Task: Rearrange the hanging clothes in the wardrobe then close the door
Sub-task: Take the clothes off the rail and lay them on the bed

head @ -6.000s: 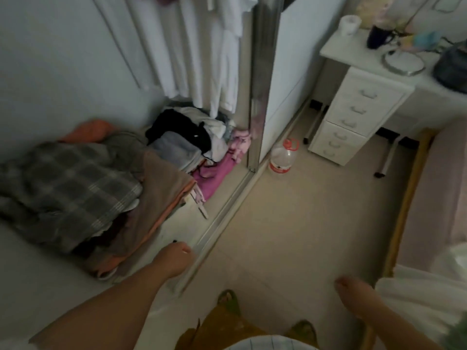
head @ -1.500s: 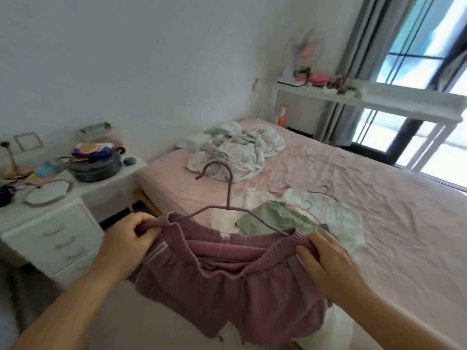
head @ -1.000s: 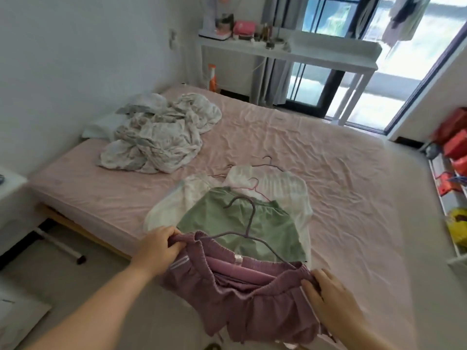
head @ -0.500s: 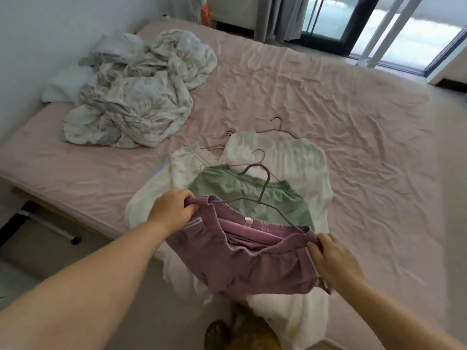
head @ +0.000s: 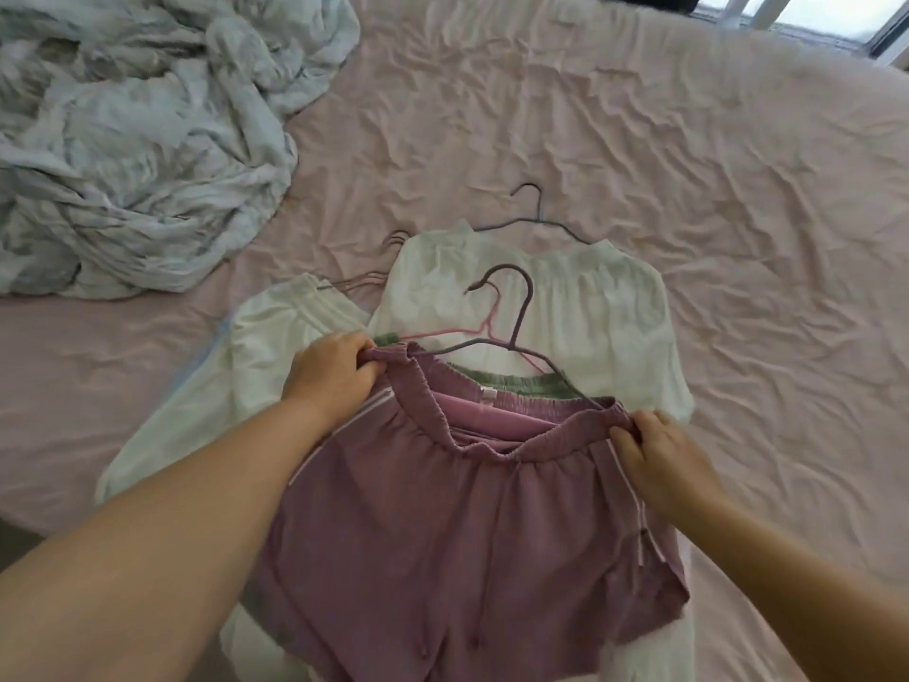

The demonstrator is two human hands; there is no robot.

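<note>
**A:** Head camera, the only view. What's the step, and how should it go?

**B:** The left hand [head: 330, 376] pinches one end of the elastic waistband of the mauve fabric shorts with white side stripes [head: 472, 543]; the right hand [head: 656, 460] pinches the other end. Both are clamped on the cloth, well apart, stretching the waistband flat. The grey wire hanger [head: 511, 327] sits inside the waistband, hook pointing toward the far edge of the bed [head: 738, 189].

**A:** So the shorts are being laid down?

**B:** My judgement, yes, onto the pile near the bed's front edge. Done well, the waistband stays taut and level so the hanger doesn't slip out, and the hook lines up with the others, easy to gather for the wardrobe.

**A:** What's in that pile?

**B:** A green garment on a pink hanger [head: 521, 383] directly beneath, over a white gathered garment on a blue-grey hanger [head: 590, 307]. Another white garment with side stripes [head: 275, 347] lies just left, overlapped by it.

**A:** Any containers?

**B:** None in view. The wardrobe isn't in frame. Only a crumpled pale blue-grey sheet [head: 147, 140] at the bed's far left corner.
</note>
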